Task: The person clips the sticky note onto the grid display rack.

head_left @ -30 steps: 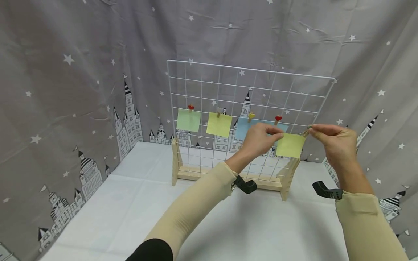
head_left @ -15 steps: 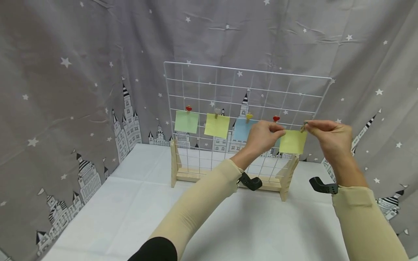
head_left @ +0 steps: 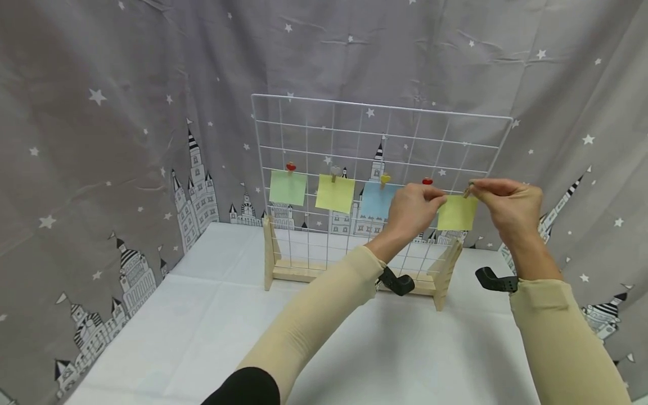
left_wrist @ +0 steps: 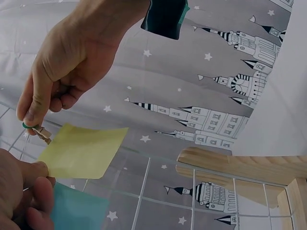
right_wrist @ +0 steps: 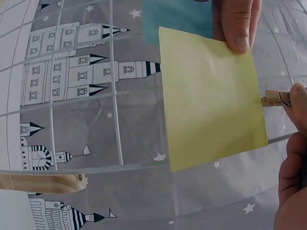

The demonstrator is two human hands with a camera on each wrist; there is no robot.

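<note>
Between finger and thumb, my left hand (head_left: 412, 214) pinches the upper left corner of a yellow sticky note (head_left: 457, 214), held in front of the right part of a white wire grid (head_left: 372, 149). My right hand (head_left: 511, 205) pinches a small wooden clothespin (right_wrist: 276, 98) with a green end, its tip close to the note's top edge. Whether the clothespin bites the note or a wire, I cannot tell. Behind my left hand a blue note (left_wrist: 79, 208) is partly hidden; a red heart clothespin (head_left: 427, 181) shows above it.
Along the same wire hang a green note (head_left: 287, 187), another yellow note (head_left: 335, 194) and a blue note (head_left: 377, 201), each under a heart clothespin. Wooden feet (head_left: 442, 275) carry the grid on a white table (head_left: 202, 326). A grey printed curtain (head_left: 126, 84) hangs behind.
Both hands have risen slightly, bringing the yellow note up toward the grid wire. The right hand has moved left, and its clothespin has come closer to the note's top edge.
</note>
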